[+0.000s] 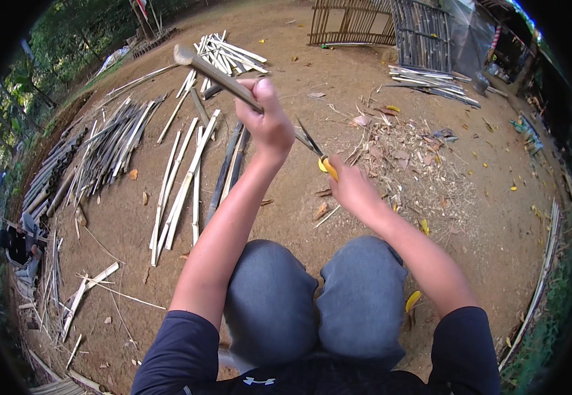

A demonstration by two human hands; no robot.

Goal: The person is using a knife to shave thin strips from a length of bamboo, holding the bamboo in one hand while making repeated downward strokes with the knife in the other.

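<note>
My left hand [264, 125] is raised ahead of my knees, its fingers closed around a brownish bamboo stick [220, 78]. The stick slants up and to the left, ending in a thicker, pale cut end. Lower and to the right, my right hand [358, 191] grips a knife by its yellow handle [329, 168]. Its dark, narrow blade [309, 137] points up and left, close to the stick's lower end. Whether blade and stick touch I cannot tell.
Pale split bamboo strips [184, 187] lie ahead on the left, beside a large pile of darker pieces [111, 141]. More strips [230, 54] are heaped farther off. Shavings and dry leaves [411, 164] cover the dirt at right. A bamboo fence panel [355, 23] stands at the back.
</note>
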